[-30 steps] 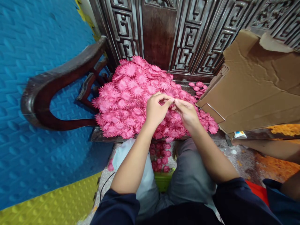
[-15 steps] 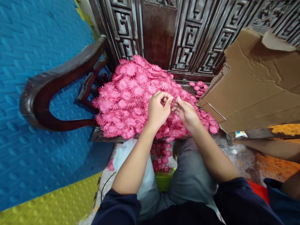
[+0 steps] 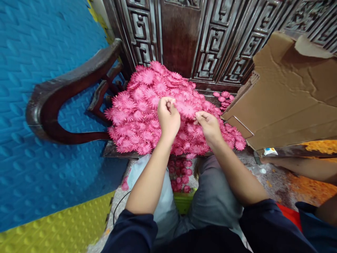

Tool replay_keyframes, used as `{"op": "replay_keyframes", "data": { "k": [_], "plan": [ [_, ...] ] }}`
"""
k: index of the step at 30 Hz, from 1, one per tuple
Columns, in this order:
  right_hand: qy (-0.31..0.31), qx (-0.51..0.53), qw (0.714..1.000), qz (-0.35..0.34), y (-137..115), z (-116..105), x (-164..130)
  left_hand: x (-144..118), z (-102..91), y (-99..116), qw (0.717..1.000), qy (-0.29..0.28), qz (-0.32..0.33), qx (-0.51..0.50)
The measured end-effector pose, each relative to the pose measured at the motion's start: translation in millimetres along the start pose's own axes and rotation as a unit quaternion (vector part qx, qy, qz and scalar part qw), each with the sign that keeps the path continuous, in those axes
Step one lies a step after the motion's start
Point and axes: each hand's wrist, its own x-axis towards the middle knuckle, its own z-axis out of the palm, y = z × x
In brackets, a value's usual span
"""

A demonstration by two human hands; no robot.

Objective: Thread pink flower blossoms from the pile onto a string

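A large heap of pink artificial flower heads (image 3: 143,105) lies on the dark wooden seat (image 3: 110,150) in front of me. Over the middle of the heap is my left hand (image 3: 169,117), its thumb and fingers curled into a pinch; whatever lies between them is too small or hidden to make out. To its right, my right hand (image 3: 209,127) has thumb and forefinger pressed together at the edge of a pale pink flower (image 3: 189,109). That flower sits between the two hands, above the others.
At the left a curved wooden armrest (image 3: 50,102) borders blue foam matting (image 3: 18,105). A carved wooden backrest (image 3: 179,38) rises behind the heap. Cardboard (image 3: 295,95) stands at the right, with another person's limb (image 3: 297,167) below it. A green container (image 3: 181,202) shows between my knees.
My hands were close together over the heap and have drawn apart. The left moved left, the right slightly down. A pale pink flower now shows more plainly between them.
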Motion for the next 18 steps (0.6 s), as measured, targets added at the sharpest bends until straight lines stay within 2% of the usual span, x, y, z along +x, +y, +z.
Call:
{"op": "replay_keyframes", "data": {
  "k": [3, 5, 6, 8, 10, 12, 15, 18],
  "plan": [
    [0.037, 0.030, 0.998, 0.043, 3, -3, 3, 12, -8.3, -6, 0.993, 0.120, -0.014, 0.021],
    [0.067, 0.055, 0.993, 0.078, 4, -5, 6, 19, -14.2, -10, 0.985, 0.163, -0.016, 0.057],
    [0.077, 0.064, 0.991, 0.092, 4, -6, 7, 21, -16.4, -12, 0.984, 0.156, -0.017, 0.079],
    [0.085, 0.078, 0.987, 0.111, 3, -7, 8, 23, -17.9, -15, 0.986, 0.105, -0.020, 0.124],
    [0.082, 0.091, 0.984, 0.132, 1, -7, 7, 20, -15.9, -16, 0.985, 0.051, -0.018, 0.166],
    [0.071, 0.106, 0.979, 0.161, 0, -5, 6, 13, -11.7, -11, 0.982, 0.021, -0.002, 0.188],
    [0.056, 0.122, 0.973, 0.187, -1, -2, 4, -1, -5.7, 2, 0.985, -0.033, 0.044, 0.162],
    [0.045, 0.125, 0.975, 0.178, -1, -2, 4, -12, -2.0, 14, 0.979, -0.101, 0.097, 0.148]
  ]
}}
